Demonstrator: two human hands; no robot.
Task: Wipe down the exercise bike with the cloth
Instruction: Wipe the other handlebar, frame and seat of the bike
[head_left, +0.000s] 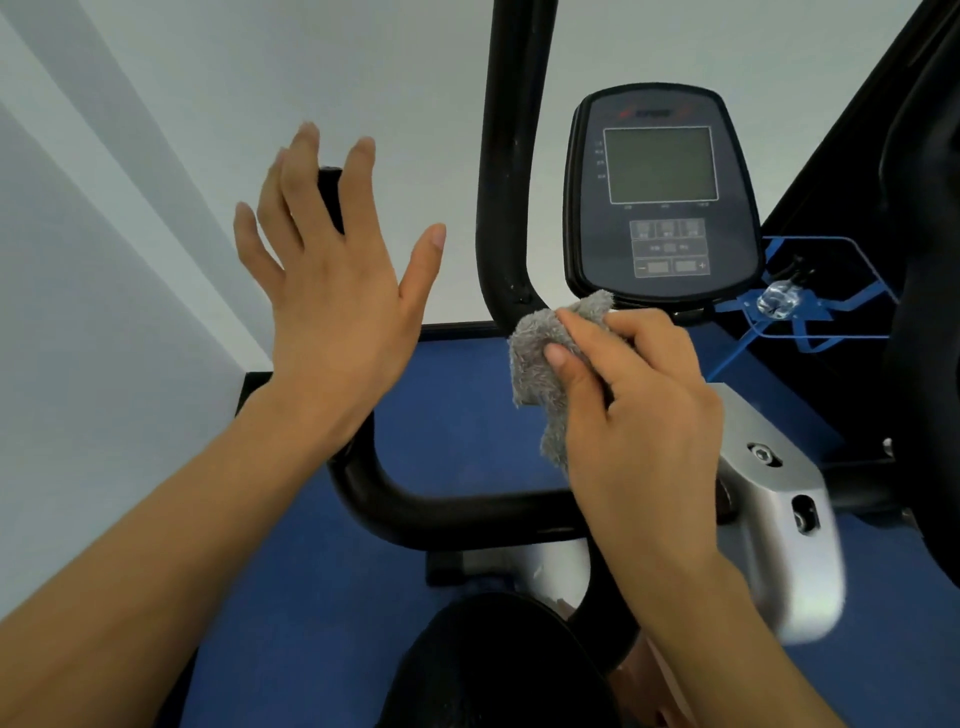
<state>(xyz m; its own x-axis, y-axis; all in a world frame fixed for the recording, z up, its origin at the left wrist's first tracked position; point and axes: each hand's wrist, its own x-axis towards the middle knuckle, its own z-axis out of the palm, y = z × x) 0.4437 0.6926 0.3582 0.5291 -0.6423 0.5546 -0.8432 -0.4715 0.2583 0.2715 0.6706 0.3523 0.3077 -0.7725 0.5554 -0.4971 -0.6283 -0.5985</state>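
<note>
The exercise bike fills the middle of the view, with a black handlebar (467, 512) curving left and up and a dark console (662, 197) with a grey screen at the upper right. My right hand (644, 415) grips a crumpled grey cloth (540, 358) just below the console, beside the black upright tube (511, 156). My left hand (332, 291) hovers with fingers spread in front of the left handlebar grip (331, 200), holding nothing. The silver stem housing (779, 499) sits under my right wrist. The black saddle (498, 670) shows at the bottom.
A white wall stands close behind the bike and on the left. The floor (457, 405) is blue. A blue wire bottle holder (810, 306) with a clear knob sticks out right of the console. More black equipment (924, 260) rises along the right edge.
</note>
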